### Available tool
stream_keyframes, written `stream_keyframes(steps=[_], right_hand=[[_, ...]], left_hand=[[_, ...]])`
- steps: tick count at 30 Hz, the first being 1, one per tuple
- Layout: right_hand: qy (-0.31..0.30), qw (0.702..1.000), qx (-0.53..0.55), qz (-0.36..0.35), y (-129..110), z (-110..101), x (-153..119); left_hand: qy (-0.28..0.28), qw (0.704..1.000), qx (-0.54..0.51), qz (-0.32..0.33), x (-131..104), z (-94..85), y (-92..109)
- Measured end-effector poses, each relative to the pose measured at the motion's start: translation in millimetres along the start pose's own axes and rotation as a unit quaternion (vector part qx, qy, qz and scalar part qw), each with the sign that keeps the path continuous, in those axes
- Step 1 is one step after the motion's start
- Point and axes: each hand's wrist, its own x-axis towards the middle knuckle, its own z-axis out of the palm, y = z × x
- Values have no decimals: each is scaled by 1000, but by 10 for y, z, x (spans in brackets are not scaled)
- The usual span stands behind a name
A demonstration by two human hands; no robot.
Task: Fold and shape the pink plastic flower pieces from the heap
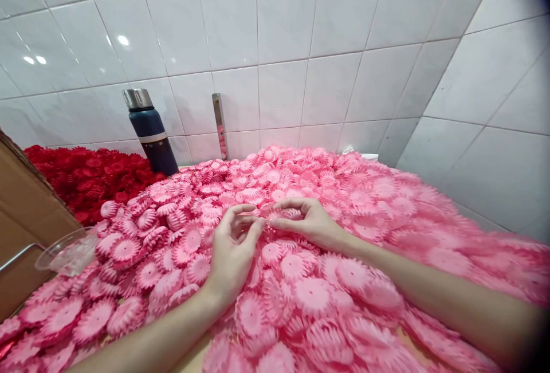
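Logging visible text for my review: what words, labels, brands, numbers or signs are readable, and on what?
No readable text.
Dark blue bottle: small marks below the pale band, too small to make out.
Pink flower-shaped pieces: no lettering visible.
Cardboard: no print visible.

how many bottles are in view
1: the dark blue bottle, near the tiled wall, where the red heap meets the pink heap. Others may be hidden behind the cardboard box.

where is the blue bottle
In the head view, the blue bottle is left of centre, by the tiled wall, between the red pile and the metal strip.
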Motion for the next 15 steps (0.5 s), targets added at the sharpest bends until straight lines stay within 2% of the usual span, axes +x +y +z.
stream_keyframes(steps=[5,11,15], right_hand=[[-8,1000,3,14,34,-7,0],[15,999,-3,30,35,4,3],[33,999,0,28,15,25,-1]], left_hand=[[-5,1000,-20,-2,-10,-7,7],[13,999,-41,-4,12,-23,-25],[-9,1000,-26,-8,21,-14,-29]])
